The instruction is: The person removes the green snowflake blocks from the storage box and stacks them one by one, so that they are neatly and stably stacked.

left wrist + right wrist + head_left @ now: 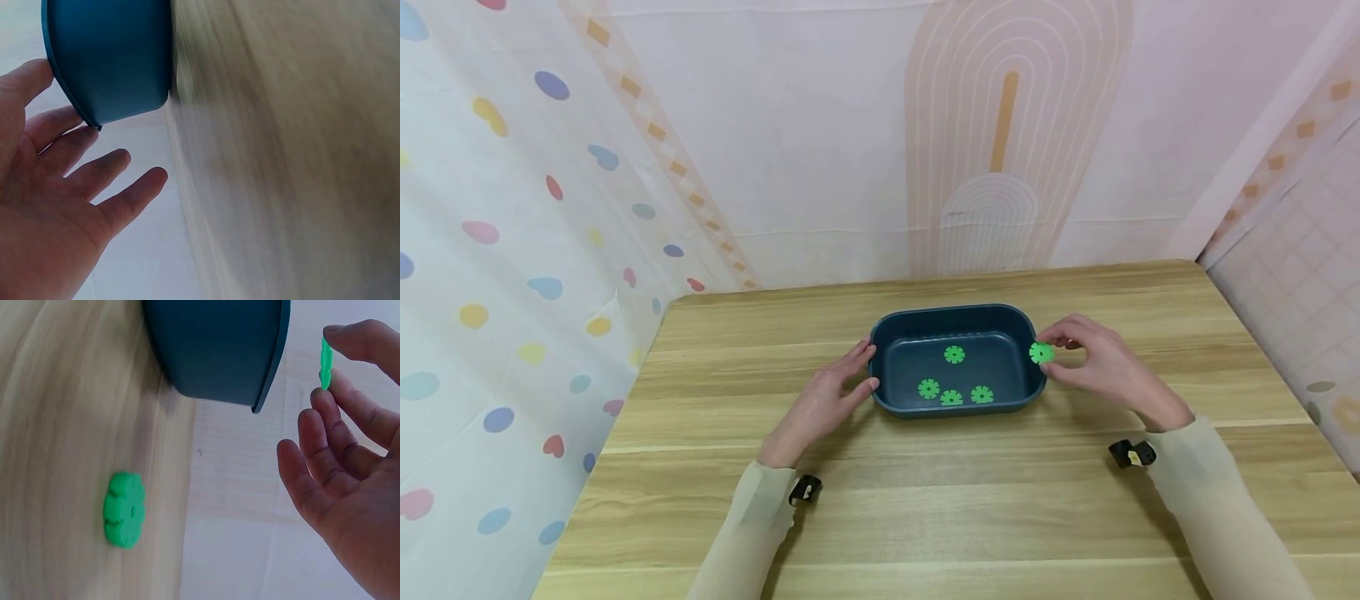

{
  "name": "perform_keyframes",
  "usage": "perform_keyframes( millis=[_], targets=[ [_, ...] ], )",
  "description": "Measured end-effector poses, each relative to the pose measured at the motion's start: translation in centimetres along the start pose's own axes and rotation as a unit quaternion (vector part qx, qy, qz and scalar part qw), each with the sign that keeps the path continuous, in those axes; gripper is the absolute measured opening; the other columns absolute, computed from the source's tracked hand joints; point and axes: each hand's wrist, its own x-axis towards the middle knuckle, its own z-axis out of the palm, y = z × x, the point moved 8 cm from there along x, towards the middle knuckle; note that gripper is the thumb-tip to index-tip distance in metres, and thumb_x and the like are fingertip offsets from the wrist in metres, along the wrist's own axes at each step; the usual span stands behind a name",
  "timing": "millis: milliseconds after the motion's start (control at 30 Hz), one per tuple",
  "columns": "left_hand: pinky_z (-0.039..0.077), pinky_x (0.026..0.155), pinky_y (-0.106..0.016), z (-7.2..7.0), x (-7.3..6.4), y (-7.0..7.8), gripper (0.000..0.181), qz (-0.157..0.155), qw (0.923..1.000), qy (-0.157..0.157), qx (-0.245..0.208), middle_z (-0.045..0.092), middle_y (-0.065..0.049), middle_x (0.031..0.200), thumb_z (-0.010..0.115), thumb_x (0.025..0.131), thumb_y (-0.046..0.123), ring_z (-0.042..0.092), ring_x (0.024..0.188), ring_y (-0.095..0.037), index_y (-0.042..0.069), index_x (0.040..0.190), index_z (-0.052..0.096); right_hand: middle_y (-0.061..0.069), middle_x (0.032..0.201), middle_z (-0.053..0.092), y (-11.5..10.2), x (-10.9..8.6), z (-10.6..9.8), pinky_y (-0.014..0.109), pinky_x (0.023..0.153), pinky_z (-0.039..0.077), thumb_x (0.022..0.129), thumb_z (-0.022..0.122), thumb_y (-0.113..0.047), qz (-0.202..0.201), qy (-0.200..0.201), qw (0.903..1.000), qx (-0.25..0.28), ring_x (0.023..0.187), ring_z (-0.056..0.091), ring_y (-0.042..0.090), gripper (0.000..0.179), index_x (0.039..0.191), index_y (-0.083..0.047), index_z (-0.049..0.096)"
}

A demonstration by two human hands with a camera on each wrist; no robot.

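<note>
At the blue tray's right end, the right grip pinches a green disc — a loose pinch could drop it outside — while the left grip, relaxed, touches the other end.

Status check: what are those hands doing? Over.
Left hand touching tray. Right hand pinching a green disc by tray's right end. Four discs visible inside. Nothing seen blocking the way.

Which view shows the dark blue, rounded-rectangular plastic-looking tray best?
Head. It shows the tray from above: most of the rim, plus the floor with four flat, green, notched discs. Left wrist shows only the left end's outer wall and rim edge, cropped; right wrist shows the same of the right end. Neither shows the floor.
</note>
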Motion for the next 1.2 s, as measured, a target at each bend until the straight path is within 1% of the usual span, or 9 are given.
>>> perform_keyframes(
  millis=[67,200,333,467,600,733,800,1033,1200],
  targets=[
    [0.036,0.117,-0.052,0.0,0.0,0.0,0.058,-0.001,1.0,0.0,0.0,0.033,-0.008,0.167,0.059,0.108,0.031,0.038,0.148,-0.031,0.009,0.158,0.042,0.01,0.115,0.067,0.2,-0.2,-0.2,0.049,0.09,0.054,0.088,0.081,-0.007,-0.002,0.004,1.0,-0.002,0.1,0.062,0.031,0.028,0.115,-0.003,0.072],
    [0.036,0.118,-0.052,0.0,0.0,-0.1,0.058,-0.004,1.0,-0.002,0.001,0.032,-0.007,0.167,0.059,0.108,0.031,0.037,0.149,-0.031,0.01,0.159,0.042,0.009,0.114,0.067,0.7,-0.7,-0.6,0.037,0.088,0.052,0.088,0.082,-0.009,0.005,0.012,0.9999,-0.007,0.099,0.06,0.027,0.028,0.115,-0.005,0.072],
    [0.036,0.117,-0.052,0.0,0.0,-0.1,0.058,-0.004,1.0,-0.002,0.002,0.033,-0.007,0.167,0.059,0.108,0.031,0.038,0.148,-0.031,0.01,0.158,0.042,0.009,0.115,0.066,1.2,-1.1,-0.8,0.03,0.086,0.051,0.089,0.082,-0.009,0.006,0.016,0.9998,-0.006,0.098,0.06,0.025,0.029,0.115,-0.005,0.072],
    [0.036,0.118,-0.051,0.0,0.0,-0.1,0.058,-0.005,1.0,-0.001,0.002,0.033,-0.007,0.167,0.059,0.108,0.032,0.037,0.149,-0.03,0.01,0.158,0.042,0.009,0.114,0.066,1.7,-1.6,-1.0,0.027,0.086,0.05,0.089,0.081,-0.008,0.006,0.017,0.9998,-0.007,0.097,0.059,0.026,0.028,0.116,-0.004,0.072],
    [0.036,0.118,-0.051,0.0,0.0,0.0,0.058,-0.006,1.0,-0.001,0.003,0.033,-0.008,0.167,0.059,0.107,0.032,0.037,0.149,-0.03,0.01,0.158,0.042,0.007,0.111,0.067,2.3,-1.9,-1.2,0.028,0.086,0.051,0.089,0.081,-0.007,0.008,0.017,0.9997,-0.013,0.095,0.059,0.028,0.028,0.116,-0.004,0.072],
    [0.036,0.118,-0.051,0.0,0.0,0.0,0.058,-0.003,1.0,-0.001,0.003,0.033,-0.008,0.167,0.059,0.107,0.032,0.037,0.149,-0.03,0.01,0.158,0.042,0.008,0.112,0.066,2.9,-2.3,-1.2,0.028,0.087,0.051,0.09,0.081,-0.009,0.025,0.006,0.9996,-0.014,0.097,0.058,0.028,0.029,0.117,-0.003,0.071],
    [0.036,0.118,-0.052,0.0,0.0,0.0,0.058,-0.001,1.0,0.0,0.003,0.033,-0.009,0.167,0.059,0.108,0.031,0.037,0.149,-0.031,0.009,0.158,0.042,0.009,0.113,0.066,3.2,-2.5,-1.3,0.026,0.087,0.051,0.09,0.081,-0.009,0.031,0.002,0.9995,-0.012,0.098,0.058,0.027,0.03,0.118,-0.003,0.071],
    [0.036,0.118,-0.053,0.0,0.0,0.1,0.057,0.005,1.0,0.002,0.003,0.034,-0.01,0.166,0.059,0.108,0.03,0.037,0.149,-0.032,0.007,0.158,0.042,0.007,0.106,0.067,3.9,-3.0,-1.6,0.018,0.082,0.052,0.087,0.082,-0.004,-0.003,0.017,0.9997,-0.015,0.091,0.059,0.021,0.03,0.114,0.0,0.071],
    [0.035,0.118,-0.052,0.0,0.0,0.0,0.057,0.002,1.0,0.0,0.001,0.033,-0.01,0.166,0.059,0.108,0.03,0.037,0.149,-0.031,0.008,0.158,0.042,0.009,0.106,0.067,4.4,-3.3,-1.7,0.016,0.08,0.052,0.086,0.081,-0.001,-0.006,0.012,0.9997,-0.019,0.091,0.059,0.018,0.03,0.114,0.003,0.07]
  ],
)
